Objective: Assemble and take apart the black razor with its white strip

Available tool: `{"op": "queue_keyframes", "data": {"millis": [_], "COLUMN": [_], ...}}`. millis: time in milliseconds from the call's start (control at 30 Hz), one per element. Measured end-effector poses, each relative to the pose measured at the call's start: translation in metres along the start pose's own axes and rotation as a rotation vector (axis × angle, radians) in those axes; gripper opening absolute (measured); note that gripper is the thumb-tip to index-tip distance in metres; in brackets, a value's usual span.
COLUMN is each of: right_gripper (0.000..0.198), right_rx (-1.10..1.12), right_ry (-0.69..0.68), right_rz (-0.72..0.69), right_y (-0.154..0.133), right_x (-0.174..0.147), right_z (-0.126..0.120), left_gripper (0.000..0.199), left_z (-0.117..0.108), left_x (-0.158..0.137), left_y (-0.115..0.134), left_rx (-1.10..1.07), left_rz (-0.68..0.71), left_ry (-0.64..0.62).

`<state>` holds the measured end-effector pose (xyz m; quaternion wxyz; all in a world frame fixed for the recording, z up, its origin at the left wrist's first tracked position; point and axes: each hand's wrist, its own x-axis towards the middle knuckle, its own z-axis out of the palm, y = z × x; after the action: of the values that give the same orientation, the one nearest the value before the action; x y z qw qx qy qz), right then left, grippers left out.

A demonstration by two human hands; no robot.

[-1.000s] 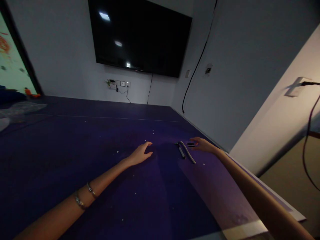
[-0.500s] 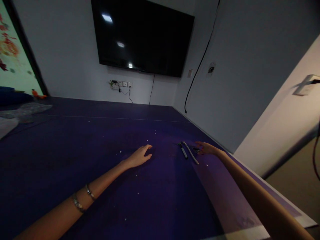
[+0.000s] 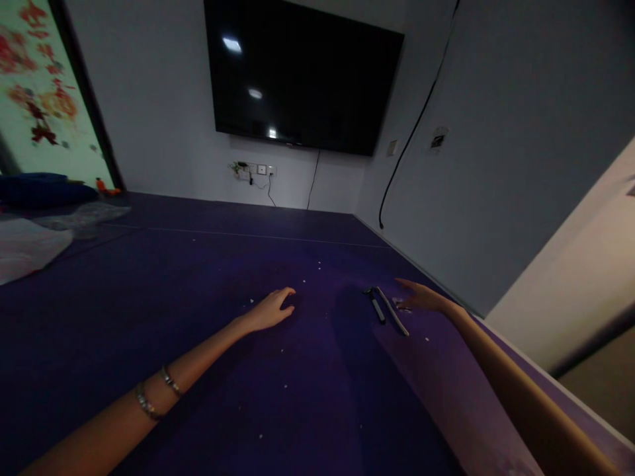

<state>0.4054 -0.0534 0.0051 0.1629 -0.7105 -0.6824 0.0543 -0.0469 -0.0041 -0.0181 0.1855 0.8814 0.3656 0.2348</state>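
Note:
My left hand is over the middle of the purple tabletop, thumb and fingers apart with nothing between them. Farther right, my right hand reaches out with its fingers spread, also holding nothing. Just below its fingers lies a small dark item in what looks like clear wrapping, too small to name. To the left of that hand rests a thin, slightly bent grey strip. Beside the strip lies a slim tool with a grey handle and a dark head.
White specks are scattered over the tabletop. Clear plastic and a white bag lie at the far left, near a dark blue bundle. A television hangs on the back wall, and a black cable dangles at the right.
The view has swung left, so the scene sits farther right. My right hand has lifted slightly off the small dark item, which shows more fully. My left hand stays open.

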Motion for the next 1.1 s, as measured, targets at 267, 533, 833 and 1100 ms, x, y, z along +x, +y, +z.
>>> {"op": "queue_keyframes", "data": {"millis": [267, 533, 833, 1100], "right_gripper": [0.057, 0.058, 0.056, 0.056], "right_rx": [0.08, 0.052, -0.025, -0.058], "right_ry": [0.0, 0.089, 0.044, 0.033], "right_rz": [-0.243, -0.345, -0.279, -0.256], "right_y": [-0.081, -0.131, -0.136, -0.141], "right_x": [-0.005, -0.039, -0.051, -0.053], "right_z": [0.035, 0.101, 0.113, 0.11], "left_gripper": [0.042, 0.043, 0.052, 0.051], "left_z": [-0.035, -0.049, -0.038, -0.035], "left_x": [-0.024, -0.041, -0.044, -0.046], "left_y": [-0.066, -0.097, -0.11, -0.113], "left_rx": [0.237, 0.295, 0.332, 0.409], "left_rz": [-0.152, -0.27, -0.312, -0.308], "left_ry": [0.119, 0.142, 0.144, 0.067]}}
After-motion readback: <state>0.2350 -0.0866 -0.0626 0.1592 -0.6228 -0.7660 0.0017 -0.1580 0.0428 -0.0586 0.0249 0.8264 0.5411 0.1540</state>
